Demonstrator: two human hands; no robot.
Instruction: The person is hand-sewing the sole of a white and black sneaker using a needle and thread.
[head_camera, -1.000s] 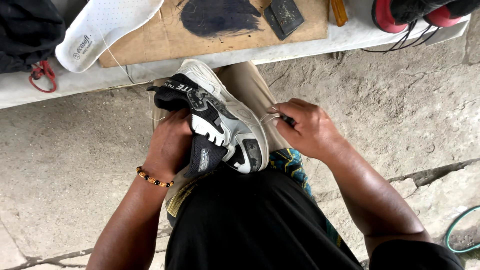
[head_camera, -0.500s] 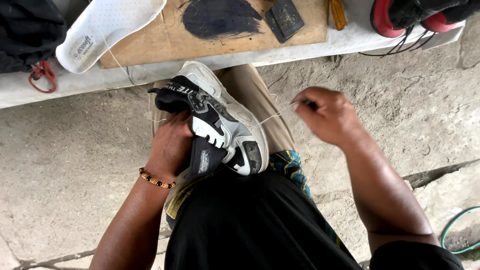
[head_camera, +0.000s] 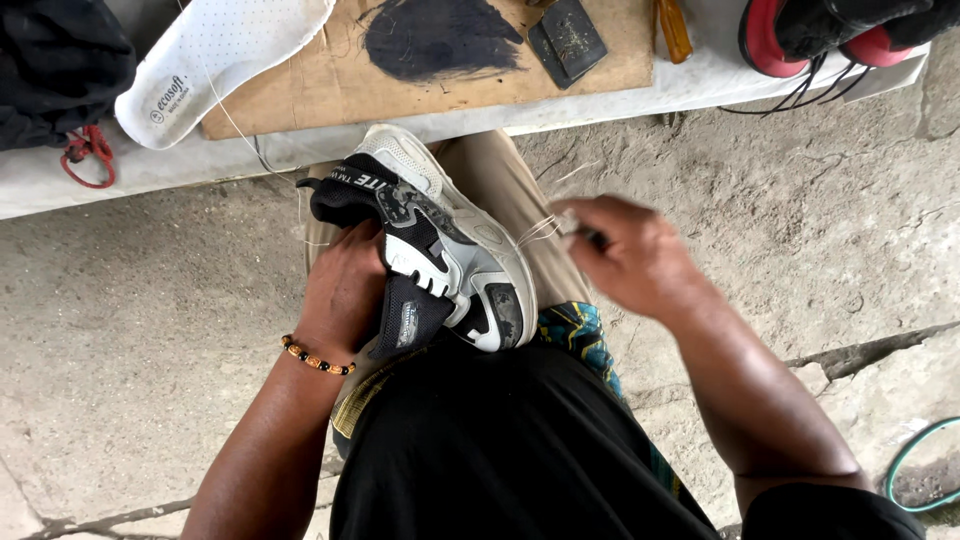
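The person is sitting with a shoe (head_camera: 440, 245) lying across the lap, and it is resting on the knee, well below the bench (head_camera: 600, 100) edge in the picture. Its long axis is running slantwise: the black collar is pointing up and away to the left, and the grey toe is pointing down toward the body and to the right.

The left hand (head_camera: 345, 295) is pressing against the shoe's near side, fingers tucked under the upper and closed around it, so it is gripping the shoe and is the nearer hand by far. A beaded bracelet (head_camera: 315, 357) is sitting on that wrist.

The right hand (head_camera: 635, 255) is standing off to the right of the shoe, apart from it, fingers pinched narrow. It seems to be nipping a small dark tool, though blur is hiding what kind. A pale thread (head_camera: 540, 230) is stretching taut between that pinch and the shoe's sole edge, so the shoe is lying to the left of the right hand along the thread's line.

Beyond both hands, on the bench, a white insole (head_camera: 215, 60) is lying up and left, beside a board (head_camera: 340, 85) bearing a black smear.
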